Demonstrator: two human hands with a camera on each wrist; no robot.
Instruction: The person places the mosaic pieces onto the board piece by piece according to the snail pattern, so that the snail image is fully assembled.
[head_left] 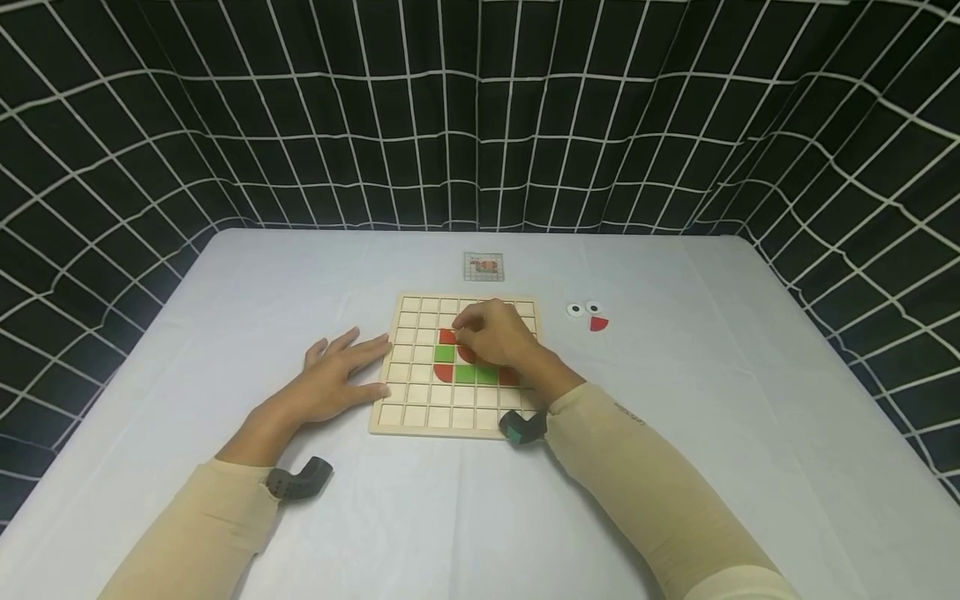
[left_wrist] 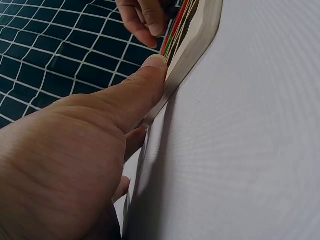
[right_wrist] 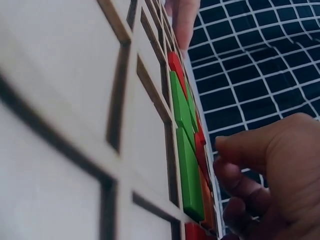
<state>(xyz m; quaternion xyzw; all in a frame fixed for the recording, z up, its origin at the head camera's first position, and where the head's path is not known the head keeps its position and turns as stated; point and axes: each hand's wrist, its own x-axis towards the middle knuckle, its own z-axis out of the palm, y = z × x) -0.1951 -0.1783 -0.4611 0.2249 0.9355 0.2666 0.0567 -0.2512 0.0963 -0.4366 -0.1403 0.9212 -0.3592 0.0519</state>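
Observation:
A wooden grid board (head_left: pixel 405 414) lies on the table, with red and green flat pieces in its middle cells. My left hand (head_left: pixel 335 379) has its fingers spread at the board's left edge; its thumb (left_wrist: pixel 150 75) touches the rim in the left wrist view. Over the board, my right hand (head_left: pixel 498 333) has curled fingers, thumb and forefinger close together beside a red square piece (head_left: pixel 447 337). Below that piece are a green square (head_left: pixel 444 354), a rounded red piece (head_left: pixel 443 372) and another green square (head_left: pixel 465 374). I cannot tell whether the right fingertips pinch a piece.
A small picture card (head_left: pixel 483 267) lies behind the board. To its right on the white table (head_left: pixel 675 358) are two eye-like discs, one of them a white disc (head_left: pixel 575 310), and a red quarter-round piece (head_left: pixel 598 323). A dark gridded curtain (head_left: pixel 480 108) surrounds the table's back and sides.

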